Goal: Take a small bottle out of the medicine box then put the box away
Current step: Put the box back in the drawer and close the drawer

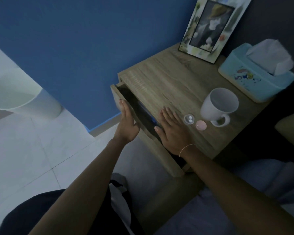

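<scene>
A small clear bottle [189, 119] with white pills stands on the wooden nightstand [168, 85], its pink cap [201, 125] lying beside it. The nightstand's top drawer [116, 97] is slightly open, and a blue box [148, 114] shows inside the dark gap. My left hand [126, 122] lies flat against the drawer front with its fingers straight. My right hand [172, 131] rests palm down on the nightstand top at its front edge, just left of the bottle, holding nothing.
A white mug [219, 106] stands right of the bottle. A light blue tissue box [256, 78] and a picture frame [212, 28] sit at the back. A white bin [24, 99] stands on the tiled floor at left, by the blue wall.
</scene>
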